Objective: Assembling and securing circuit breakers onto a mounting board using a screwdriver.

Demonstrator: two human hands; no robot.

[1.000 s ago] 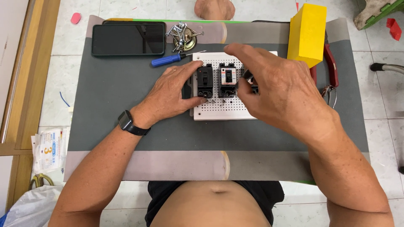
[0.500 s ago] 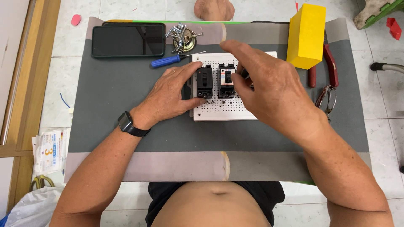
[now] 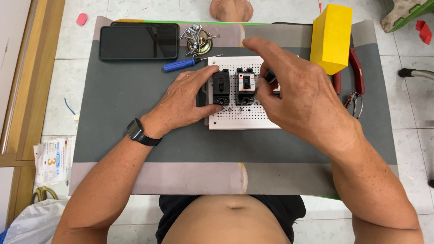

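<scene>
Two hands on white perforated board.
Left hand spread flat at board's left edge, steadying black breaker; right hand pinching a small dark part beside second breaker.

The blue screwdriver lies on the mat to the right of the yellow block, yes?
Not quite. The head view shows the blue screwdriver on the mat, but to the left of the yellow block, just below the phone.

Bright, even daylight; soft shadows, sharp focus throughout.
</scene>
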